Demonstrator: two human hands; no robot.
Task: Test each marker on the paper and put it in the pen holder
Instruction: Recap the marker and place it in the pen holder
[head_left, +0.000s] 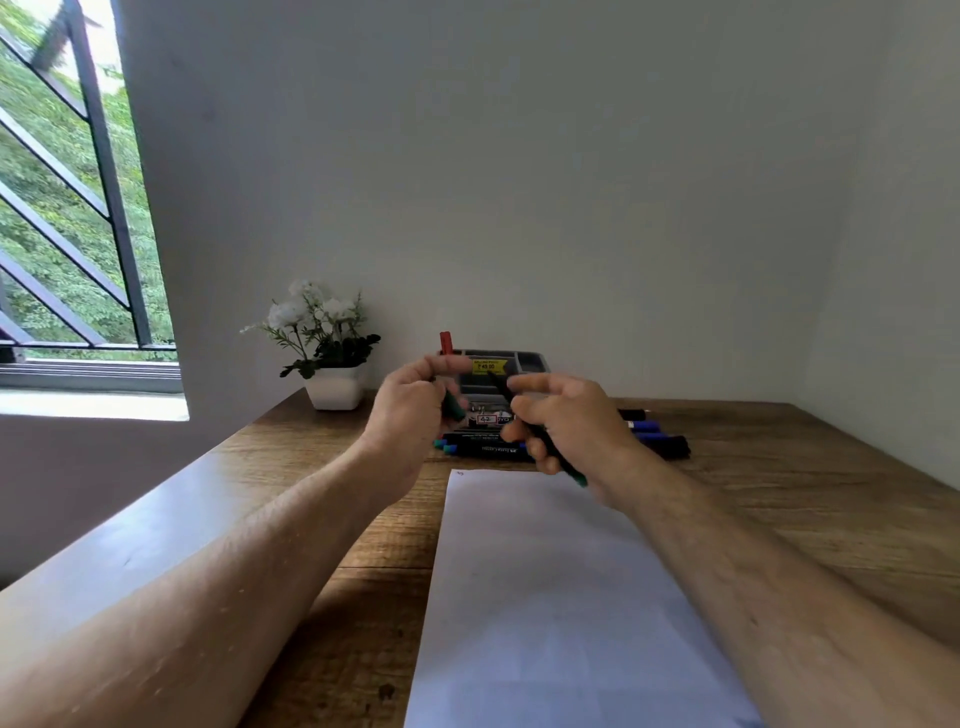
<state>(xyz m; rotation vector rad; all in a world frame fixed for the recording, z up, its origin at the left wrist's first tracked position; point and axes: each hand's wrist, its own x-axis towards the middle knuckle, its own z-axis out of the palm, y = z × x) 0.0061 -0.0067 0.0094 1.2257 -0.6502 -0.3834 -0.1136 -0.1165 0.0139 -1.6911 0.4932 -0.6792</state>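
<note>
Grey pen holder, red marker inside (upright)

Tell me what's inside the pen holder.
One red marker stands upright in the pen holder. Both hands, left hand and right hand, cover its lower front, so other contents can't be seen.

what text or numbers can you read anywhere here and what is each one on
"49.00" with a currency sign before it: on the yellow sticker on the pen holder; the line above it is too blurred to read.
"42": on the white label low on the holder's front; the print beside it is unreadable.
White brand print on the black marker lying on the table: upside down and too blurred to read.
Small mark at the paper's top left corner: illegible.
</note>
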